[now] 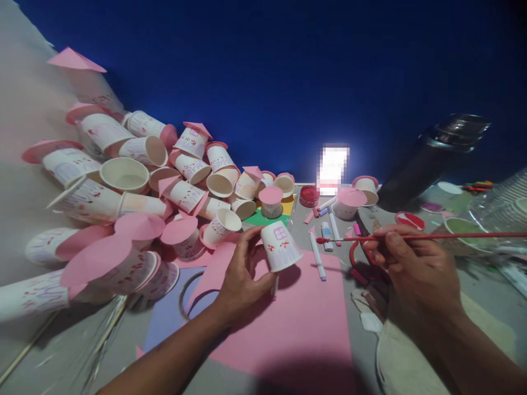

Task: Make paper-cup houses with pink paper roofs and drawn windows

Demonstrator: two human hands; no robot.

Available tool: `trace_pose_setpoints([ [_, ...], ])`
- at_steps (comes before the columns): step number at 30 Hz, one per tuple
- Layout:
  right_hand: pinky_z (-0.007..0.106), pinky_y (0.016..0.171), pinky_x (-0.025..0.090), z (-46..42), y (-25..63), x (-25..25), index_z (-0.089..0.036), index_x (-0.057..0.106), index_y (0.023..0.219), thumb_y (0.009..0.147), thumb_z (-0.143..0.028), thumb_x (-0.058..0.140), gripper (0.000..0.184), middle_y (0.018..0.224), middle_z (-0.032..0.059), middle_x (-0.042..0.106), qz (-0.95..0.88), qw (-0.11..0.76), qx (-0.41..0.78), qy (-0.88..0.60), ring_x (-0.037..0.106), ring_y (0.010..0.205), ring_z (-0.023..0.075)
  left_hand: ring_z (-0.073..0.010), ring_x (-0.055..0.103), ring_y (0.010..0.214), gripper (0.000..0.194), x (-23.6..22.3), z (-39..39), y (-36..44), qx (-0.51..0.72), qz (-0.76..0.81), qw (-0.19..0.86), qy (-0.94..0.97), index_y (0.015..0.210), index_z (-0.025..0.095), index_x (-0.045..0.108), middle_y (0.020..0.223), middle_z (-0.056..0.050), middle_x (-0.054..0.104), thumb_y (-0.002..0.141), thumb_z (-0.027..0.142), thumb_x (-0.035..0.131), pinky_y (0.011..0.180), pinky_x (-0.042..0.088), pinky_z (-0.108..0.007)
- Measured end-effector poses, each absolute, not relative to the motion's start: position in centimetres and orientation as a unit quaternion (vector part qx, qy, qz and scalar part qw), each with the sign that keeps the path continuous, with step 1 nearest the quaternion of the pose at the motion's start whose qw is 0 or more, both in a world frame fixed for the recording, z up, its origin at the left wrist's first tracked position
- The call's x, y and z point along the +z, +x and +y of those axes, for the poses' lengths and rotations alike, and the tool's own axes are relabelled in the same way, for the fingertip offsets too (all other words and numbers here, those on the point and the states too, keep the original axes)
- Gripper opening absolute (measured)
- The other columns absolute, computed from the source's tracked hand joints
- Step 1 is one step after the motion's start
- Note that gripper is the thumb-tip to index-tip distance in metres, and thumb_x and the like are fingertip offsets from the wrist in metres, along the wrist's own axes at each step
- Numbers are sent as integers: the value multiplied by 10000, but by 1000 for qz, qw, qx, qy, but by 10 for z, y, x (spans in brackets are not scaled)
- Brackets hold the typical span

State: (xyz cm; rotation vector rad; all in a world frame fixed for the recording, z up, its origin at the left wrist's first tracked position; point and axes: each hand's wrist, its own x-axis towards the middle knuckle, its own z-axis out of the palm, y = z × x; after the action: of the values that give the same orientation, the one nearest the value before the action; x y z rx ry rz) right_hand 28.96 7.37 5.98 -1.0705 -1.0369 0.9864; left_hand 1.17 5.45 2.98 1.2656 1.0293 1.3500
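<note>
Tilted in my left hand [247,269] is a white paper cup [280,255], its rim toward the lower right. The cup carries a pink window drawing, red dabs and purple strokes near the rim. My right hand [415,263] pinches a long red paintbrush [428,237], level, with red paint on its bristles, which point left toward the cup and stay apart from it. Beneath the cup lies a pink paper sheet [288,329]. A white marker [318,257] rests on the table between both hands.
Decorated paper cups with pink cone tops [132,263] pile up at the left. A red paint jar [308,196], a dark flask [436,159], red-handled scissors [354,258] and a cloth [411,351] lie around. Clear stacked cups [502,192] stand at the far right.
</note>
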Motion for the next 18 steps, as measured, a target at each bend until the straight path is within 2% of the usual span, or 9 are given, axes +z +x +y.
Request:
trace_pose_setpoints([
  [4,210,425,491,74,290,62,-237,776,877,783,-509,859,300,693,33,730,-456,626,426,-468,578,516,122,-290,467,1448,680,34,55,16,553,419,546,470,1301,304,495,1477,-84,535,704,84,736,1170,409,-482],
  [7,224,410,482,74,289,63,-247,777,898,765,-520,868,317,696,30,727,-447,629,426,-472,571,508,128,-293,489,1433,698,35,56,15,564,411,562,444,1299,297,502,1464,-92,561,693,106,789,1159,428,-472],
  [12,249,412,471,72,285,64,-288,779,939,836,-500,813,239,749,30,725,-456,633,415,-468,544,536,140,-304,596,1306,777,39,57,6,540,375,673,339,1322,268,541,1358,-87,654,620,108,832,1089,493,-438],
  [15,258,406,464,71,283,63,-292,780,970,872,-492,779,223,786,42,725,-454,639,396,-478,541,559,150,-293,638,1260,637,42,57,0,504,290,779,236,1274,190,619,1286,-112,715,654,168,767,1130,462,-441],
  [18,254,399,472,71,283,61,-283,782,968,894,-480,760,212,787,48,725,-445,639,396,-486,543,556,149,-281,697,1193,508,41,58,-4,470,209,845,148,1198,133,691,1236,-146,760,727,323,714,1064,516,-404],
])
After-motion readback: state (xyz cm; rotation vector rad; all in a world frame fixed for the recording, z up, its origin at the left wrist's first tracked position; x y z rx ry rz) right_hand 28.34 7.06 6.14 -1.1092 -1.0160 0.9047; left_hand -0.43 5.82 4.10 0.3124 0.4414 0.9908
